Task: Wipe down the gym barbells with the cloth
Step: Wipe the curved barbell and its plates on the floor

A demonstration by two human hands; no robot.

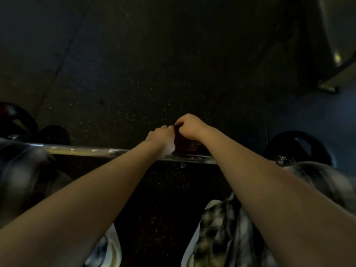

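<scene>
Below, barbell (86,151) over dark speckled floor (154,74).

The scene is dimly lit, and the floor (173,54) is rendered nearly black, only pale speckles being picked out near its middle. Light is thrown from above onto the forearms (115,180), which are shown brightest and flat, without hard shadows. Thin glare streaks are caught along the bar (86,151), and one small glint is seen on a metal frame (337,56) near the top right corner. The sleeves (23,170) at both side edges are smeared by blur. Straight lines are bowed by the wide lens. The dark cloth (185,145) is barely separated from the floor.
</scene>
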